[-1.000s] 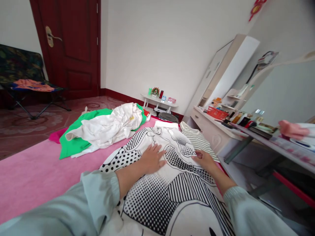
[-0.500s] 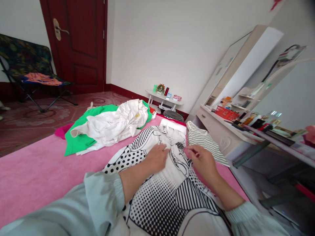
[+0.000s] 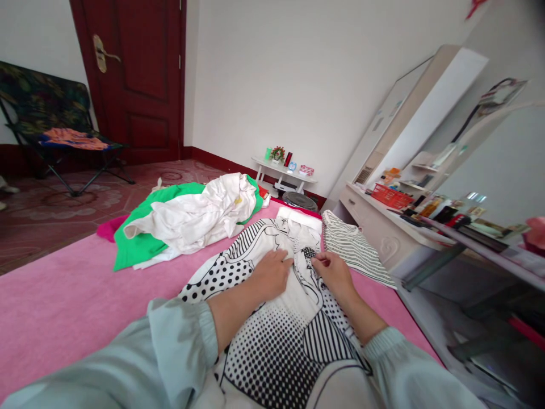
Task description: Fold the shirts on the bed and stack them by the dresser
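A white garment (image 3: pixel 272 335) with black dots, stripes and curved lines lies spread in front of me; I cannot tell its exact cut. My left hand (image 3: pixel 272 275) rests flat on its upper middle, fingers stretched forward over the cloth. At the garment's upper right, my right hand (image 3: pixel 334 275) pinches a bit of the fabric between thumb and fingers. Just beyond it lies a folded striped shirt (image 3: pixel 355 247). A folded white cloth (image 3: pixel 300 216) is at the far end, past the patterned garment.
The pink bed cover (image 3: pixel 85 301) carries a heap of white clothes (image 3: pixel 191 213) and a green garment (image 3: pixel 128 250) at the far left. A dressing table (image 3: pixel 378 224) with a red basket (image 3: pixel 392 196) stands right. Behind are a folding chair (image 3: pixel 42 102) and a low white shelf (image 3: pixel 283 171).
My right hand has moved left and inward onto the garment's upper right part, and its fingers have closed on the cloth. My left hand has stayed in place.
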Demonstrator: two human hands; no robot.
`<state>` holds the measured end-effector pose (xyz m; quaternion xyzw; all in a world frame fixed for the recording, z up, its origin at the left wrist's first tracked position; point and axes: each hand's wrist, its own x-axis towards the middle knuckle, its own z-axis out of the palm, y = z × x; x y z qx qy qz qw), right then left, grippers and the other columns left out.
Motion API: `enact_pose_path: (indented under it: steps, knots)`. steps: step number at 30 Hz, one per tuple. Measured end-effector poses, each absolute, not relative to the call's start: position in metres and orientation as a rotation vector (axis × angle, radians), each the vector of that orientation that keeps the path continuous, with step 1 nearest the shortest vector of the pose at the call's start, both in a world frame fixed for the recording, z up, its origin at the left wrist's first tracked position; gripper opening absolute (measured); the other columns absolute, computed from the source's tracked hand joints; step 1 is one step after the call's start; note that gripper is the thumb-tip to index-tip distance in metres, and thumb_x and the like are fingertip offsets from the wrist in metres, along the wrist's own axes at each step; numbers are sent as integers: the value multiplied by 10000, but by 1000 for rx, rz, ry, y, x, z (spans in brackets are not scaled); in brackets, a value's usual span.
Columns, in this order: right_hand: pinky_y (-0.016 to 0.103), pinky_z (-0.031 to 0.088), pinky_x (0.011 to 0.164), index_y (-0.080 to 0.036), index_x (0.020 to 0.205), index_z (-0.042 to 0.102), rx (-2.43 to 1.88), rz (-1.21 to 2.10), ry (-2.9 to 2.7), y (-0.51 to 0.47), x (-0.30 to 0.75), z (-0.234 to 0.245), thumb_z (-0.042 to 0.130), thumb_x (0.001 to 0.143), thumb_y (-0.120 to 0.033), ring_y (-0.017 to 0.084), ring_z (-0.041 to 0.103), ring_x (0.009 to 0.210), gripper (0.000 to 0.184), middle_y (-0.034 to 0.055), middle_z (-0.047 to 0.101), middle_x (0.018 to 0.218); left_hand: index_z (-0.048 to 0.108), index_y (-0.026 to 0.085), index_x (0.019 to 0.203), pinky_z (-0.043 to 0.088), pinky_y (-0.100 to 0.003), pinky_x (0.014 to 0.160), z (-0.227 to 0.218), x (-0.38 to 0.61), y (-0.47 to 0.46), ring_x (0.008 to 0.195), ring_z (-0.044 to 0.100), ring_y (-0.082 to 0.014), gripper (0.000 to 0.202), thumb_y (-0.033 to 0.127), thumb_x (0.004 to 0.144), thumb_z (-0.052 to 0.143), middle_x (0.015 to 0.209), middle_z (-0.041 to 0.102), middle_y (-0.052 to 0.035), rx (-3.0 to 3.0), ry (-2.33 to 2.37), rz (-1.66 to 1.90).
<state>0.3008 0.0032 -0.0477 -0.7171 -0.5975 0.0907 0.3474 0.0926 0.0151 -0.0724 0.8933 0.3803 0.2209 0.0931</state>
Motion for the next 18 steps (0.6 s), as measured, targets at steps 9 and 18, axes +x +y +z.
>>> enact_pose_path:
  steps: [9,18]
  knots:
    - [272,439,431,-162,939,628,-1743,656,-957,53,305,-45,715,614,-333,185,598,533,378,34,634,596,484,163,1308,249,-451,1112,-75,93,16,1290,396,-270,438,195,878,406,1387,456,-127,2566,1097,729]
    - [279,493,739,-144,1030,670,-1343,801,-1804,60,246,-1,617,717,-269,172,634,861,341,42,714,920,204,163,1431,355,-419,1044,-71,88,34,1214,455,-237,534,316,939,344,1405,355,-152,1856,1087,1445]
